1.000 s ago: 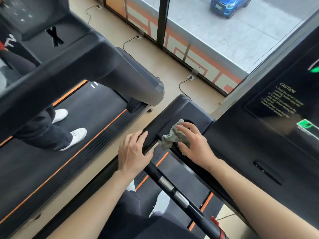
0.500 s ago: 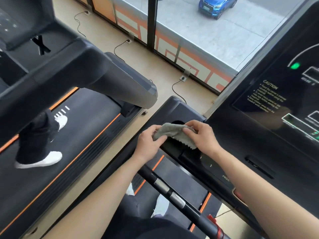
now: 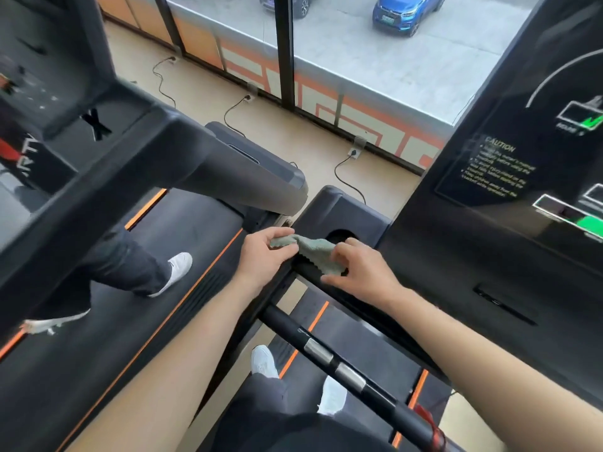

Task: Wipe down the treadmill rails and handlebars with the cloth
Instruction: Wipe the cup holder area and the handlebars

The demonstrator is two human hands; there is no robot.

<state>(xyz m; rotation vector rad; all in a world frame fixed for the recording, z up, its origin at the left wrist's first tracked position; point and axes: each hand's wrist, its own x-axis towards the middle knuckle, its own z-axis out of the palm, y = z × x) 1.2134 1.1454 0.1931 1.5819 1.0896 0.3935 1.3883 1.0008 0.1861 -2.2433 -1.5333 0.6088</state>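
Grey-green cloth (image 3: 315, 252) held btwn both hands, over treadmill console corner (image 3: 346, 208) by the cup hole. Left grip (image 3: 264, 256) pinches its left end, right grip (image 3: 362, 272) pinches its right end. Handlebar (image 3: 326, 352) runs below, w/ nothing on it.

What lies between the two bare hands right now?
Head view: the crumpled grey-green cloth spans the gap, pinched by the left hand and held by the right hand, above the black plastic treadmill arm.

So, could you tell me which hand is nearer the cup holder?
Right. The right hand is just below the cup holder; the left hand lies beyond the cloth.
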